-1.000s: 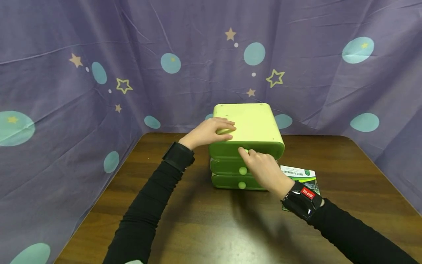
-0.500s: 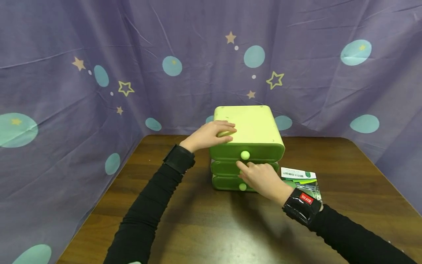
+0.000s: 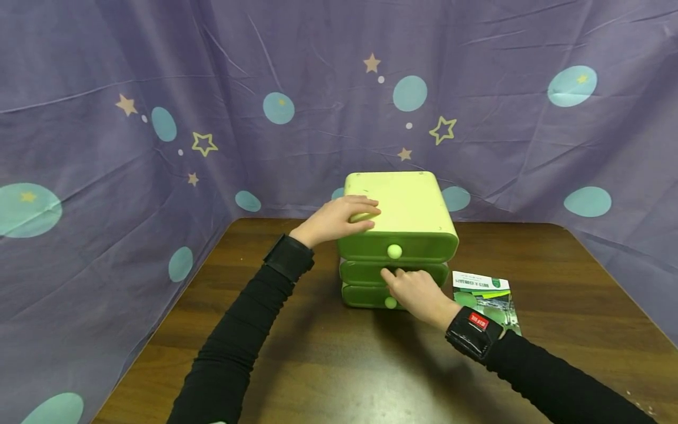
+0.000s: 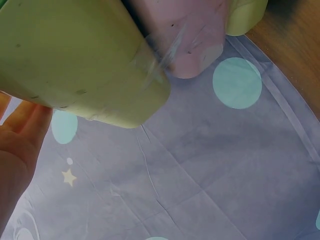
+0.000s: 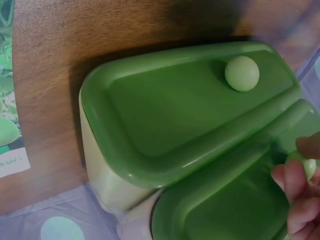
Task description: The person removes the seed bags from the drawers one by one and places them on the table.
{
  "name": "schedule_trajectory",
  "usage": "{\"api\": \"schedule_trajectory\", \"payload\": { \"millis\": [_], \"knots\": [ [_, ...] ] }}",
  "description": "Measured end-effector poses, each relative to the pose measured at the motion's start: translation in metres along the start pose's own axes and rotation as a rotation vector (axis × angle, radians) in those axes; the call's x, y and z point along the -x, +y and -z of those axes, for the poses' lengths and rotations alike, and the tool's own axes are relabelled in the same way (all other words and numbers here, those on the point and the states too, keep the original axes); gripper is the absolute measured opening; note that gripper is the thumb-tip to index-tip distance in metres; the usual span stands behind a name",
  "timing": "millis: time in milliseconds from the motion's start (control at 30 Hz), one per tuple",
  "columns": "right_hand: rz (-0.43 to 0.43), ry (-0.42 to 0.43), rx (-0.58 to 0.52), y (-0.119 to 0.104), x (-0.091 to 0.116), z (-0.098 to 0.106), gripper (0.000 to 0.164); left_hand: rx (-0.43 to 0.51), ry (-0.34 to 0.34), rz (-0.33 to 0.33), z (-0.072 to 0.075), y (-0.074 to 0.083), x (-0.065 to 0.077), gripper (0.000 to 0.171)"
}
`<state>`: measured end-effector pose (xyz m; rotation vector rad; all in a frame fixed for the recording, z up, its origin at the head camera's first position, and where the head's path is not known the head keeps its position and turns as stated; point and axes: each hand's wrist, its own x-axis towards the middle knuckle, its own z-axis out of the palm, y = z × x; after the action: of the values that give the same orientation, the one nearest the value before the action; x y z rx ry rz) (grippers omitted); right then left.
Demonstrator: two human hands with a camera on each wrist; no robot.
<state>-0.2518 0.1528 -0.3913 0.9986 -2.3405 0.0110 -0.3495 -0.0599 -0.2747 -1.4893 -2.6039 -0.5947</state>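
Observation:
A small three-drawer cabinet [image 3: 410, 203] with a pale yellow-green top and green drawer fronts stands on the table. My left hand [image 3: 336, 219] rests on the left part of its top with fingers extended; the left wrist view catches some of its fingers [image 4: 30, 122] against the cabinet's top casing [image 4: 85, 60]. At the middle drawer [image 3: 362, 272], my right hand [image 3: 418, 292] pinches the round knob [image 5: 303, 160] between thumb and fingers, as the right wrist view shows. The top knob [image 3: 394, 251] and bottom knob [image 5: 242, 73] are uncovered. All drawers look closed.
To the right of the cabinet, a green-and-white printed booklet or leaflet [image 3: 484, 294] lies flat on the wooden table [image 3: 318, 365]. Behind and at the sides hangs a purple curtain [image 3: 318, 59] with stars and ovals. The cabinet's middle casing [image 4: 190, 35] is pink.
My right hand has come down from the top drawer's knob to the middle one and now grips it. The left hand has stayed on the cabinet's top.

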Motion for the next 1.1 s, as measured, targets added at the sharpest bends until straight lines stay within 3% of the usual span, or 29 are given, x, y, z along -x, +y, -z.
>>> {"api": "schedule_trajectory", "payload": {
  "millis": [300, 667, 933, 1100],
  "knots": [
    [0.104, 0.104, 0.079, -0.015, 0.007, 0.008, 0.037, -0.018, 0.009, 0.008, -0.001, -0.003, 0.001, 0.040],
    [0.175, 0.182, 0.116, -0.036, 0.022, 0.022, 0.016, -0.019, 0.018, 0.001, -0.001, -0.002, 0.000, 0.039],
    [0.186, 0.222, 0.120, -0.055, 0.039, 0.030, 0.026, -0.019, 0.015, 0.007, -0.002, -0.003, 0.000, 0.039],
    [0.192, 0.193, 0.104, -0.063, 0.045, 0.038, 0.029, -0.021, 0.019, 0.004, -0.003, -0.003, -0.001, 0.039]
  ]
}}
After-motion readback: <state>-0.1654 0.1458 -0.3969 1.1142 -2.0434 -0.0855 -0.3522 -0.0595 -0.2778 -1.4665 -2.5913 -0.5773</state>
